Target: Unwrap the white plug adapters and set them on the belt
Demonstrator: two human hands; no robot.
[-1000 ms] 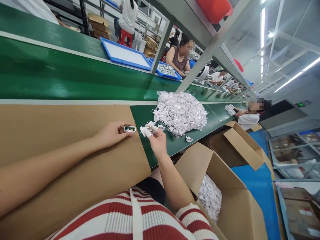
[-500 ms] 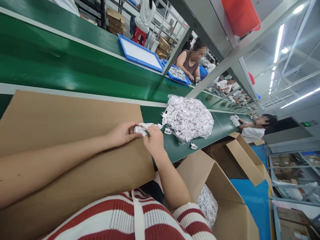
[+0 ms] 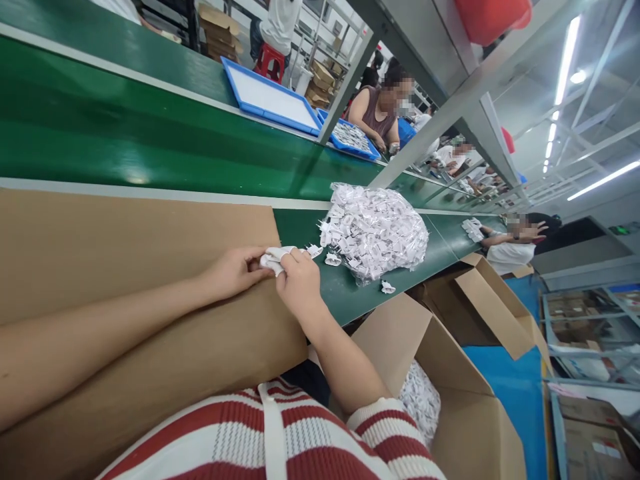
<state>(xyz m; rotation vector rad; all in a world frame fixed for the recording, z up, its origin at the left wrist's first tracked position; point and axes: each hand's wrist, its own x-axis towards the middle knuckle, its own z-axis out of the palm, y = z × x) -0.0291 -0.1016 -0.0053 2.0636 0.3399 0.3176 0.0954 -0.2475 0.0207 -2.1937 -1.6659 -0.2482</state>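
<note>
Both hands meet over the right end of a brown cardboard sheet or box top, on a small white piece (image 3: 273,260), partly covered by fingers; its exact kind is hard to make out. My left hand (image 3: 239,272) pinches its left end between thumb and fingers. My right hand (image 3: 301,281) closes on its right side, fingertips on top. Just beyond the right hand lie loose white plug-like pieces (image 3: 333,259) on the green bench. Next to them rests a clear plastic bag (image 3: 377,230) full of similar white pieces. Another single piece (image 3: 387,287) lies near the bench edge.
The cardboard (image 3: 150,233) spans the left side. An open carton (image 3: 470,407) at lower right holds more bagged white pieces; another open carton (image 3: 490,307) stands behind it. Across the green conveyor are blue trays (image 3: 270,97) and a co-worker (image 3: 377,113). A metal post (image 3: 350,83) rises there.
The white piece has turned in my hands; its grey-rimmed oval face no longer shows. Both hands have shifted slightly left in view, along with a small camera movement. A distant person has raised a hand.
</note>
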